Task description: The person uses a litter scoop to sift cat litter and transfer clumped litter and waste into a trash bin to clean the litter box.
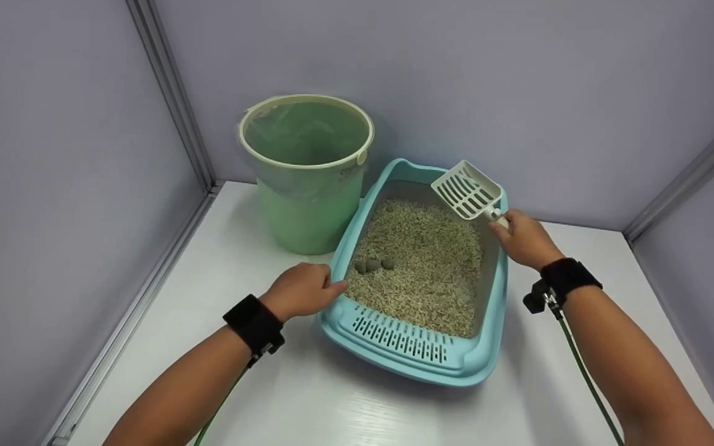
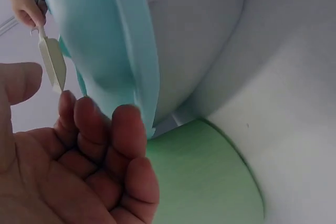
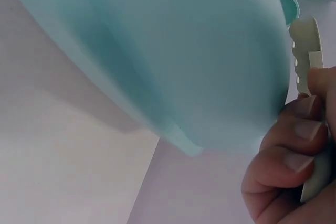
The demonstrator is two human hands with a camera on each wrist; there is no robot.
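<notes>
The left hand [image 1: 302, 290] is resting against the litter box [image 1: 416, 353] near rim, fingers loosely curled, gripping nothing. The right hand [image 1: 523, 238] is grasping the empty scoop [image 1: 468, 191] above the box's far corner; three clumps [image 1: 372, 265] are lying unscooped inside, beside the bucket [image 1: 307, 170].

1. The left hand [image 1: 302, 289] reaches forward with its forearm angled inward, fingers loosely bent and empty, a black band on the wrist.
2. The right hand [image 1: 523, 238] is raised further forward, fingers curled tight in a grip, knuckles up.
3. The right wrist wears a black band too.
</notes>
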